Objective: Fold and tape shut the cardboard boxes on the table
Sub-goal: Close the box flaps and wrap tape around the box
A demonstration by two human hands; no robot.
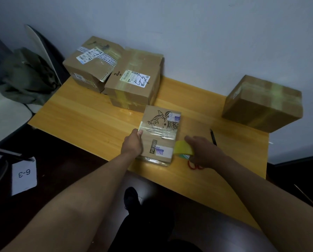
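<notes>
The yellow wooden tabletop (90, 113) carries everything here. At its far left, two large brown cardboard boxes (134, 79) with shipping labels sit against each other by the wall, both banded with clear tape; a third large taped carton (261, 104) stands well apart at the far right. Near the front edge lies the small flat brown cardboard box printed with a line-drawn cartoon and "POP MART" (161, 131), its flaps down and shiny tape already across the middle. It looks light and stiff, though the taped face is probably slick, so the bare cardboard edges are the better place to hold it. The left hand (133, 142) grips its left edge, fingers curled over the rim. The right hand (203, 150) grasps a yellow roll of packing tape (184, 148) just beside the box's right side. A black pen (213, 136) lies beyond the right hand, and red-handled scissors (195, 166) peek out beneath it.
</notes>
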